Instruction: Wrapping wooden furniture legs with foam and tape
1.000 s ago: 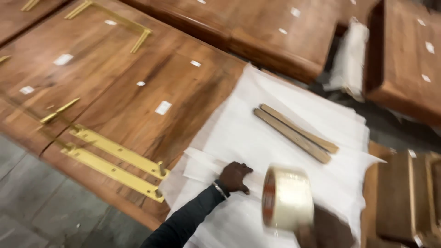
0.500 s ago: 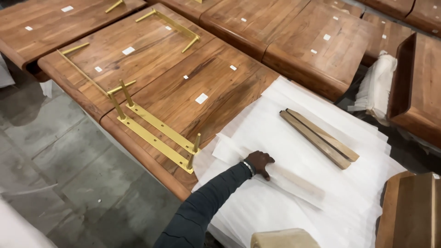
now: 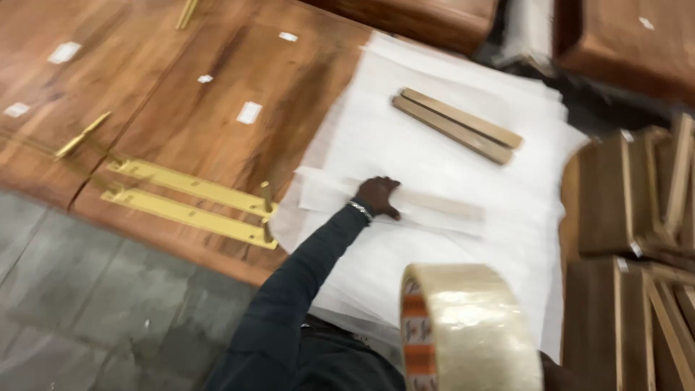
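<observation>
The left hand (image 3: 379, 197) lay flat, palm down and unclenched, at the centre of the frame, pressing on a wrapped strip (image 3: 427, 204), a long narrow piece folded inside white paper that ran from the hand toward the right. The strip rested on a wide stack of white paper sheets (image 3: 376, 130) that covered the desk (image 3: 217, 123) from the centre to the right of the frame. At the bottom of the frame, close to the camera and blurred, a tape roll (image 3: 463, 326) of clear tape with an orange-and-white core stood on edge; the right hand (image 3: 561, 375) showed only as a dark sliver at its lower right, touching the roll, and whether it gripped the roll could not be told. The roll hid part of the paper's near edge. Two bare wooden slats (image 3: 457, 124) lay side by side, touching, on the paper in the upper centre, well apart from the left hand. To the left, on the brown wood, two brass rails (image 3: 190, 199) lay parallel, just beside the paper's left edge, with small white labels (image 3: 249, 112) stuck on the wood above them. Wooden boxes (image 3: 630, 217) were stacked at the right edge of the frame, and grey floor (image 3: 87, 304) filled the lower left.
</observation>
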